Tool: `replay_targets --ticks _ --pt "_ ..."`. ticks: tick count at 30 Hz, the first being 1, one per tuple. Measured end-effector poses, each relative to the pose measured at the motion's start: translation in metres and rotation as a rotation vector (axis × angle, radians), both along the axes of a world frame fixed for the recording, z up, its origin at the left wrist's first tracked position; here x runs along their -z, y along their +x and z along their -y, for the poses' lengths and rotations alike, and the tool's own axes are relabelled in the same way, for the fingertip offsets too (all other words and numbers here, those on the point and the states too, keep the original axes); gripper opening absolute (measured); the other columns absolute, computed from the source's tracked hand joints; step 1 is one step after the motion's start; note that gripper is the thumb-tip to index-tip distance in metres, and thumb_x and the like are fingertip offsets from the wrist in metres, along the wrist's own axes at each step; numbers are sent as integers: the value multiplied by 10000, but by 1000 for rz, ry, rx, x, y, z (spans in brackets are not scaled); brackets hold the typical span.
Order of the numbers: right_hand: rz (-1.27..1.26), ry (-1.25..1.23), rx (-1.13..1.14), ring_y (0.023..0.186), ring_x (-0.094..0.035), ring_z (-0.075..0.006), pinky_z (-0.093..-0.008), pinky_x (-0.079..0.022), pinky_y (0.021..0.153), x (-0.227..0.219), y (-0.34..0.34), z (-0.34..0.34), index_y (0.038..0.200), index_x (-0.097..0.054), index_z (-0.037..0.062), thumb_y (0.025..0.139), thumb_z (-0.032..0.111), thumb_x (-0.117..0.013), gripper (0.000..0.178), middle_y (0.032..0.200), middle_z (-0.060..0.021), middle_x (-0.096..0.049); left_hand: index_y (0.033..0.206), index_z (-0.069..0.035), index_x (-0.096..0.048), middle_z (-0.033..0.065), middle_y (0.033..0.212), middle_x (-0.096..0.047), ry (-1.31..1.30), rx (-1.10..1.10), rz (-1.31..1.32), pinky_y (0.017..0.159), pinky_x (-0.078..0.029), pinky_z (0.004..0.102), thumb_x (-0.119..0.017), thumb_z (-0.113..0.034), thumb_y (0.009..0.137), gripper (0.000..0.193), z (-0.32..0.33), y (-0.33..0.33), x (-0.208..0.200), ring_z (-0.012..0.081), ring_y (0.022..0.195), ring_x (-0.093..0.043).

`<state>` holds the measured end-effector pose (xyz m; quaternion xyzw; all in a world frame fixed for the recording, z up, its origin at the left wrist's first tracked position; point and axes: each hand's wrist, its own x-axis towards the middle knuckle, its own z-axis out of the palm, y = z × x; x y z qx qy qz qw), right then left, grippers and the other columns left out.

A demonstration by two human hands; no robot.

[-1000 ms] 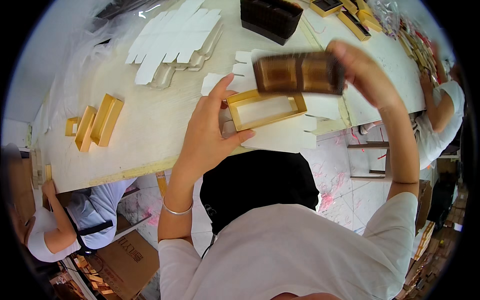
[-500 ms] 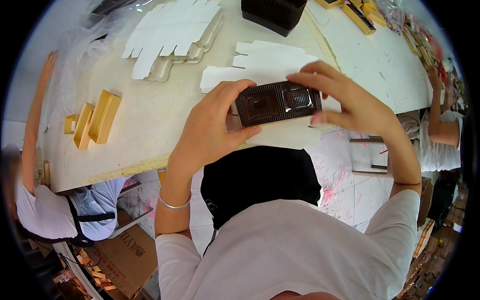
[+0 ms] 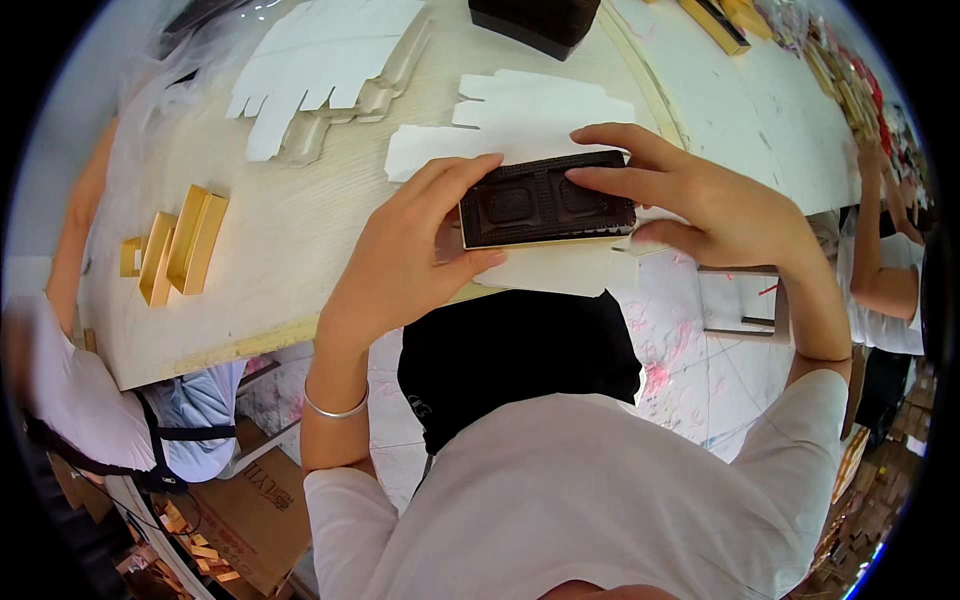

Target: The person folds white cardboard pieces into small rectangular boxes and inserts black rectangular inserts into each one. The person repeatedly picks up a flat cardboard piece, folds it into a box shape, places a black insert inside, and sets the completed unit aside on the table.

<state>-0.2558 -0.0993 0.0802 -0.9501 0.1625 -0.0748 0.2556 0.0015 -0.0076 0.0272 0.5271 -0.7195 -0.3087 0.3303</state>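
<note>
A dark brown plastic tray (image 3: 545, 205) with two moulded hollows lies in a shallow box (image 3: 560, 241), whose pale yellow edge shows along the near side. My left hand (image 3: 400, 235) is closed round the left end, thumb at the near edge and fingers at the far corner. On the tray's right part rests a fingertip of my right hand (image 3: 700, 195), another finger reaches past the far edge, and the thumb is by the near right corner. White die-cut card (image 3: 520, 110) lies just beyond, and more pale card (image 3: 560, 272) is under the box.
Small yellow boxes (image 3: 195, 240) stand at the left of the table (image 3: 330, 220). A stack of white card blanks (image 3: 320, 70) and a dark block of trays (image 3: 540, 22) sit at the back. Other people work at both sides. A carton (image 3: 250, 515) is on the floor.
The tray now lies flatter, with the box's yellow edge showing beneath it. My right hand's fingers have shifted from the tray's far edge onto its top. The view has shifted slightly.
</note>
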Motion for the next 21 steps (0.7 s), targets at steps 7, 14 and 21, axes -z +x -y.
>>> replay_targets --ticks 7,14,21 --pt "-67 -648 -172 1059 -591 -340 -367 -511 850 23 -10 6 1180 -610 31 717 -27 -578 467 1267 -204 -547 1317 -68 -508 99 1188 -564 -12 45 -53 811 -496 312 -773 -61 694 678 6 2 0 244 967 -580" --pt "-35 -103 -48 1100 -541 -362 -406 -466 923 21 -13 -2 1309 -541 100 849 165 -587 467 1380 -220 -416 1318 -63 -512 104 1201 -558 17 38 -12 816 -503 317 -779 -66 694 679 2 3 -5 237 977 -582" --pt "-59 -158 -27 1248 -444 -415 -457 -402 1015 32 -11 -8 1330 -541 133 786 346 -682 601 1440 -256 -349 1315 -42 -511 116 1207 -551 10 54 -60 827 -496 328 -779 -73 696 676 1 4 2 251 991 -582"
